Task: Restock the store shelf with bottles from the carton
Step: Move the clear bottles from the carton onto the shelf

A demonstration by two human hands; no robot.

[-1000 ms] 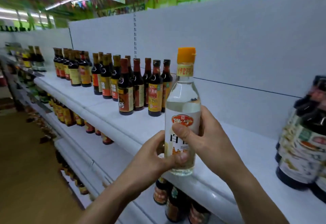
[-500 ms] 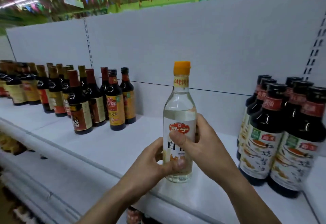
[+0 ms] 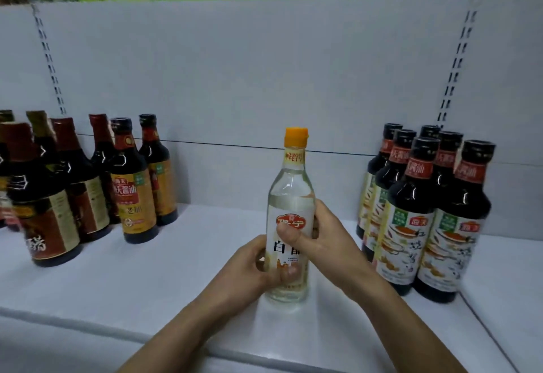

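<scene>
A clear bottle (image 3: 291,196) with an orange cap and a red-and-white label stands upright at the middle of the white shelf (image 3: 164,272), its base at or just above the shelf surface. My left hand (image 3: 249,266) grips its lower part from the left, thumb across the label's bottom. My right hand (image 3: 320,240) wraps the bottle's middle from the right, thumb pressed on the red logo. The carton is out of view.
A group of dark sauce bottles (image 3: 132,184) with red and gold labels stands on the shelf at left. Another cluster of dark bottles (image 3: 426,211) with pale labels stands at right, close to my right wrist. White back panel (image 3: 264,78) behind; open shelf between the groups.
The view has swung right and closer to the shelf. The clear bottle, held in both hands throughout, has moved forward over the shelf into the gap between the two dark bottle groups.
</scene>
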